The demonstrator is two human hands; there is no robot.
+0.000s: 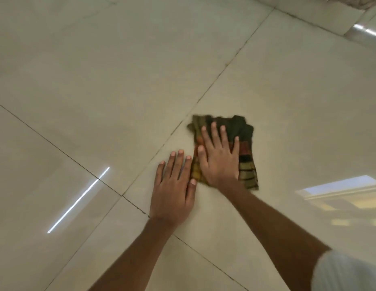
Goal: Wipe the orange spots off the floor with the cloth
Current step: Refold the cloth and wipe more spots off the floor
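Pressing splayed fingers [213, 131] flat on a dark checked cloth [245, 156], the right hand [219, 162] pins it to the pale tiled floor [120, 80]. Just left, the left hand [172, 194] lies open-palmed on bare tile, fingers loosely spread. An orange smudge [199, 140] beside the forefinger may be a spot.

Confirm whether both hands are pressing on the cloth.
No: only the right hand lies flat on the cloth; the left hand rests on bare floor beside it.
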